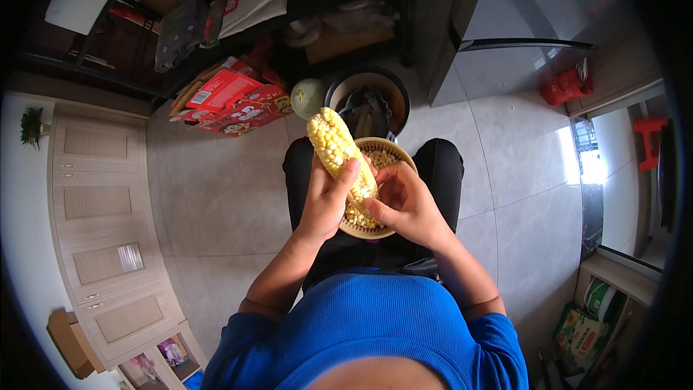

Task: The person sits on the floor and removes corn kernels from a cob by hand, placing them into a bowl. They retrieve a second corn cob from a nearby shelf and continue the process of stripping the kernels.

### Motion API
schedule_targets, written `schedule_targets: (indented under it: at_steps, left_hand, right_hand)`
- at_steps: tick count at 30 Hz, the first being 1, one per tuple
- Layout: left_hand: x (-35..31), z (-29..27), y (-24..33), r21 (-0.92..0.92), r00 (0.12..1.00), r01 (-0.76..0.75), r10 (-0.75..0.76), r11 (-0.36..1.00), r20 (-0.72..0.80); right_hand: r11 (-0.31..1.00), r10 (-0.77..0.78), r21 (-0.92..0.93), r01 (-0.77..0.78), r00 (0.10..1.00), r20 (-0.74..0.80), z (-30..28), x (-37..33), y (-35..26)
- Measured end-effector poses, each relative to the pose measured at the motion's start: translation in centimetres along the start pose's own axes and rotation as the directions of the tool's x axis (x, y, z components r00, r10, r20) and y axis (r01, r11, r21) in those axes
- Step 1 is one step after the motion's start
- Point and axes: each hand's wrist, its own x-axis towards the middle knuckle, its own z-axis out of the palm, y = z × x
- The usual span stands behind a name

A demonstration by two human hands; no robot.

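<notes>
My left hand [326, 198] is wrapped round a pale yellow ear of corn [335, 146], which tilts with its upper end away from me to the left. At its lower end my right hand [410, 206] is closed on the cob, the thumb pressed against the kernels and the other fingers curled, partly hidden. Below both hands a tan slotted basket [393, 147] rests at my lap, between my knees. Loose corn kernels [359, 218] lie inside it. The ear and my hands cover much of the basket.
Just beyond the basket stands a round dark bin [404, 94], with a pale green round object [308, 97] beside it. Red cardboard boxes [238, 105] lean by a dark shelf [289, 43]. A grey fridge [527, 50] stands right, light cabinets [101, 209] left. The floor is grey tile [216, 202].
</notes>
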Motion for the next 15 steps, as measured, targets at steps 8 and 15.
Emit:
schedule_targets:
  at_steps: [8,15]
  left_hand:
    - [0.0,0.2,-0.2,0.112,1.0,-0.021,0.021,0.993,0.001]
    - [0.7,0.5,1.6,-0.211,0.981,0.174,-0.188,0.962,-0.045]
  right_hand:
    - [0.971,0.024,0.235,-0.035,0.998,0.049,0.0,0.3,1.1]
    - [0.875,-0.013,0.483,-0.046,0.993,0.118,-0.5,0.0,0.8]
